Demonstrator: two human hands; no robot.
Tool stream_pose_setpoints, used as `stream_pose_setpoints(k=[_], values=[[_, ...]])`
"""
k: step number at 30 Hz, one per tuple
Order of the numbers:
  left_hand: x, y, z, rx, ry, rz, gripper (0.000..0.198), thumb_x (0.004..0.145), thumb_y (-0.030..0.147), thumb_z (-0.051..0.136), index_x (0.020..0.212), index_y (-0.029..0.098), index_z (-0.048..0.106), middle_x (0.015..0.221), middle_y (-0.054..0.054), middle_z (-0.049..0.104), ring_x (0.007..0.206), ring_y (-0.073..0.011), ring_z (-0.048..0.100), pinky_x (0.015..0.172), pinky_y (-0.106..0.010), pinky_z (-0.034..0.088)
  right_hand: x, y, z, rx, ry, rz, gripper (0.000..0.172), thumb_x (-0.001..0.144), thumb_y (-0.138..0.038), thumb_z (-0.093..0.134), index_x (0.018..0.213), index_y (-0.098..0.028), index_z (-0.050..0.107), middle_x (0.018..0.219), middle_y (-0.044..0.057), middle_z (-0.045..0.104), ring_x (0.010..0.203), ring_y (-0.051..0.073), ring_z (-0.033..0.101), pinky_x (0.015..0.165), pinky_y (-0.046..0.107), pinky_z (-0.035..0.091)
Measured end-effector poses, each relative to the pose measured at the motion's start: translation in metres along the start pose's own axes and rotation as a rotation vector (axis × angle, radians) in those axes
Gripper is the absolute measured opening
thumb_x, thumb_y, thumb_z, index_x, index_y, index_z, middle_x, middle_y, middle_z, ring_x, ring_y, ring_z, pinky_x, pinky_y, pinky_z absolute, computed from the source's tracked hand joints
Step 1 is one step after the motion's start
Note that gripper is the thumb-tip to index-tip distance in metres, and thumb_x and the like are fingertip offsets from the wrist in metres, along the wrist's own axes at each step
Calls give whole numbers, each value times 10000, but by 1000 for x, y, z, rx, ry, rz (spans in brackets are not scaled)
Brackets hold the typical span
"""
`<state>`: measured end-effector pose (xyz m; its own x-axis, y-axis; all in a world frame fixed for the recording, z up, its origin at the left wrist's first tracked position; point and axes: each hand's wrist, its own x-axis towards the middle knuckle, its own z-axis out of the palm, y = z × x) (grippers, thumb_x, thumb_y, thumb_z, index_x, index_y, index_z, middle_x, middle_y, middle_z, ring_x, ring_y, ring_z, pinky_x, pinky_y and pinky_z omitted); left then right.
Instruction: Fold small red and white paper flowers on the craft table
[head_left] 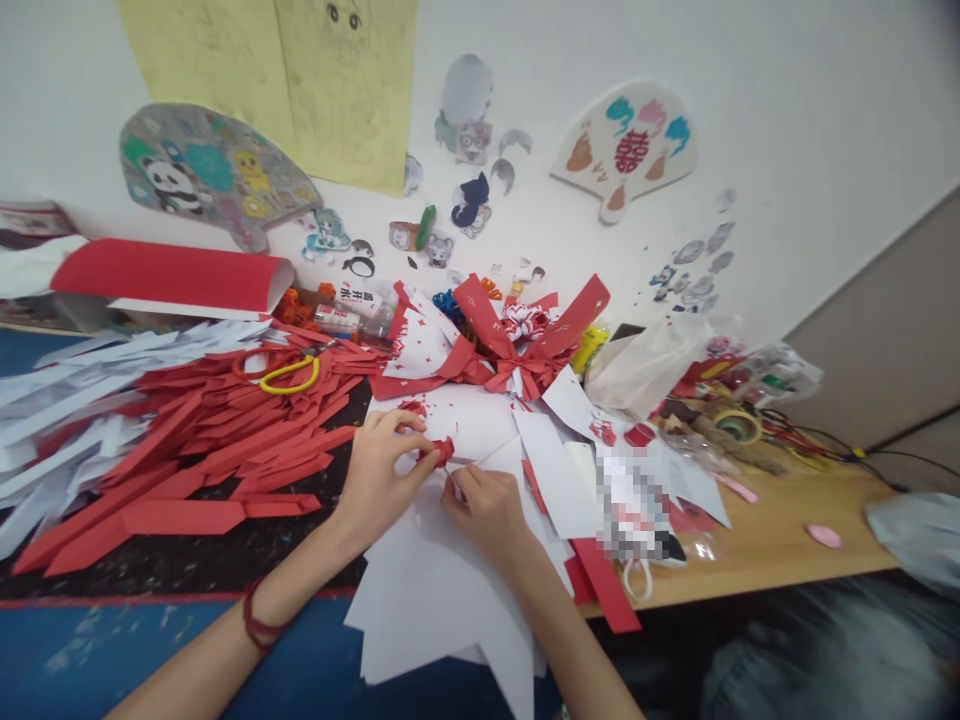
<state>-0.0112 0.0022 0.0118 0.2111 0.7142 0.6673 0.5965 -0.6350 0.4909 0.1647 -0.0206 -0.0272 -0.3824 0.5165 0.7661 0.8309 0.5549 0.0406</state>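
My left hand (390, 470) pinches a small dark-red bundle (442, 452), perhaps curled paper, between thumb and fingers. Close beside it, my right hand (484, 508) has its fingertips pressed together at the bundle's lower edge. Something thin and pale seems to run from that pinch, but I cannot make it out. Both hands are over a stack of white paper sheets (420, 590). Behind them stand red-and-white folded paper flowers (517, 370), one with long red petals. Small red paper scraps (411, 407) lie on the white sheet near my left fingers.
Left are piles of red paper strips (187, 460) and white paper strips (67, 400), with yellow-and-red-handled scissors (291, 376) on top. A red paper roll (172, 275) lies behind. To the right are a white bag (652, 365), a tape roll (737, 425) and a red strip (609, 585).
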Motion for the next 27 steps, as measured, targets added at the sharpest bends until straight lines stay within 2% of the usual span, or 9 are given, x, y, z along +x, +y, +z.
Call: stream_pose_setpoints(k=[15,27], values=[[1,-6,0,48,-3,89,126,860,263,650,757,234,717,1032,-37,634,947,-213,523,816,-375,401,-3,3,1,22,-51,72,114,751,-146,513,651,-195,537,542,-42,562,441,85,452,489,233,284],[1,-8,3,131,-101,148,129,878,326,621,800,261,700,1018,-17,662,945,-232,537,747,-353,367,-4,6,0,-11,-97,60,99,754,-164,531,664,-201,549,573,-37,608,451,93,507,485,240,290]])
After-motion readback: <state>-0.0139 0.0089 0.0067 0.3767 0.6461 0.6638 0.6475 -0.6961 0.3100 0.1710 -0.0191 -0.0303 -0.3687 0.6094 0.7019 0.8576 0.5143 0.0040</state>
